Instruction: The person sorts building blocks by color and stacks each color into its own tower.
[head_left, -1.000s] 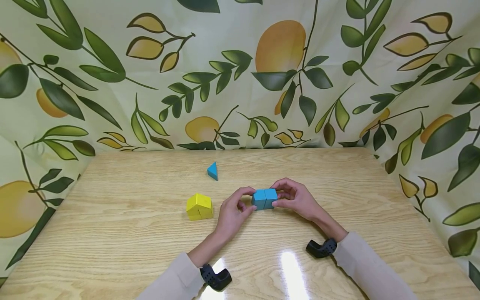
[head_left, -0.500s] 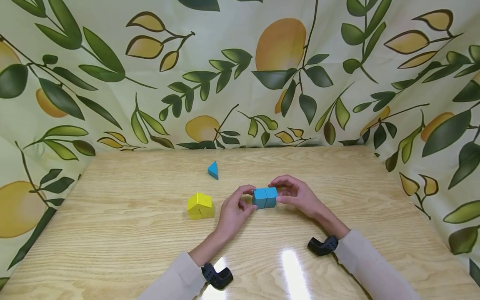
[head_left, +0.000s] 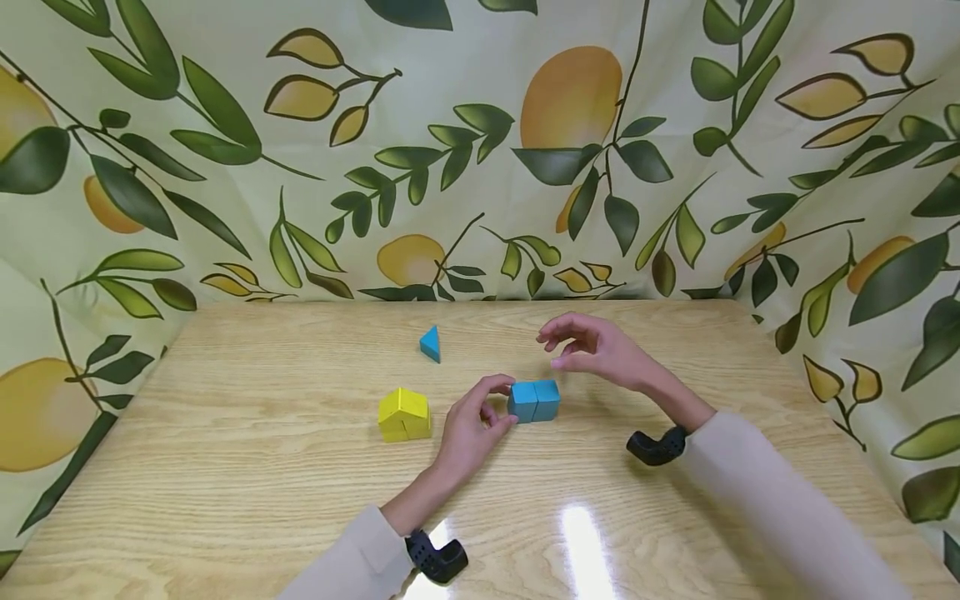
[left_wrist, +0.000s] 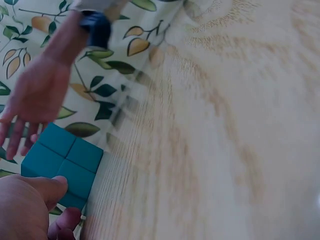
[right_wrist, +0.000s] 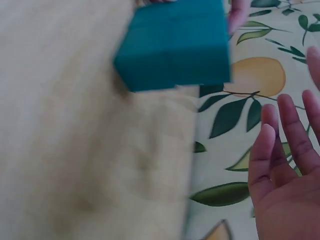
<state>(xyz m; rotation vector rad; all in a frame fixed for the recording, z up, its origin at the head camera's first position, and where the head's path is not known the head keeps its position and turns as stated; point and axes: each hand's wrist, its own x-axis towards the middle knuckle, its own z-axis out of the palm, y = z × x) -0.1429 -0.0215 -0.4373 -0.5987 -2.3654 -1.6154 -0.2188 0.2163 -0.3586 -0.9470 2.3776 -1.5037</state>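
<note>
Several blue blocks [head_left: 534,402] stand pressed together on the table, with seams between them visible in the left wrist view. My left hand [head_left: 467,433] holds their left end, thumb on the near side and a finger at the far side. Above and behind them, my right hand [head_left: 600,352] is apart from the blocks, its fingers loosely bent around nothing. In the right wrist view that hand [right_wrist: 290,185] shows a bare palm beside the blue blocks [right_wrist: 175,50]. A blue triangular block [head_left: 431,344] lies farther back, to the left.
Left of my left hand stands a house-shaped group of yellow blocks [head_left: 404,415]. The wooden table [head_left: 247,467] ends at the back against a curtain [head_left: 315,192] printed with leaves and fruit. Dark wrist cameras sit on both sleeves.
My right hand has let go of the blue blocks' right end and moved up and back, away from them. The left hand keeps its hold, and the blocks stay in place.
</note>
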